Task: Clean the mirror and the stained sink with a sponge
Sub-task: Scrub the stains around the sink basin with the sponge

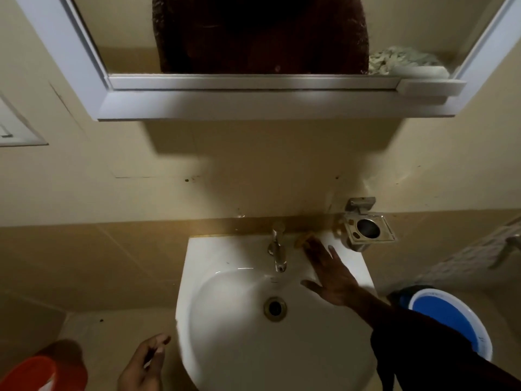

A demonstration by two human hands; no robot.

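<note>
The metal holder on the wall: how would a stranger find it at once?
Start at the white sink and its tap. Look up and to the right of the tap, past the right hand, to the tiled wall. The metal holder juts out there: a square silver tray with one round hole, the only such fitting around.

The right hand (pixel 329 273) is reaching forward from the lower right, with the palm facing down and the fingers (pixel 313 249) spread flat and stretched out. The thumb is pointing to the left, apart from the other fingers. Its forearm is wearing a dark sleeve (pixel 423 342) that is ending just behind the wrist. The left hand (pixel 143 365) is hanging low at the bottom edge, a little left of the middle. Its fingers are loosely curled and are not gripping anything, and the fingertips are pointing up and to the right.
</note>
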